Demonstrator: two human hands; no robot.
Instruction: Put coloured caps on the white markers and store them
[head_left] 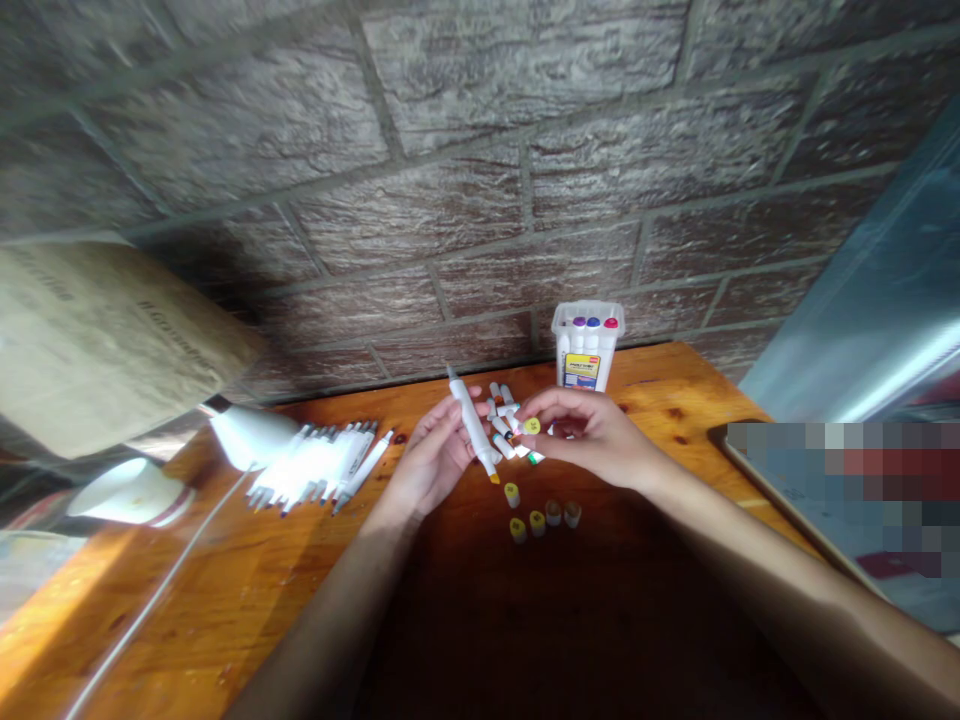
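- The left hand (435, 455) has its grip closed around a white marker (471, 425), slanted above the worktop (225, 580); holding it mid-barrel is sound, as both ends are free of the fingers.
- The right hand (592, 430) pinches a numbered yellow cap (532, 426) just beside the marker; its number is too small to read surely.
- The marker's lower end shows orange, so skin is best held clear of it.
- Handle the cap by its sides, number facing up, so it can be read.
- Any fitting would call for lining cap and barrel up straight, with a gentle push.
- Loose caps (504, 440) lie piled behind the hands and could roll if knocked.
- Short caps (537, 522) stand in front; forearms should pass clear of them.
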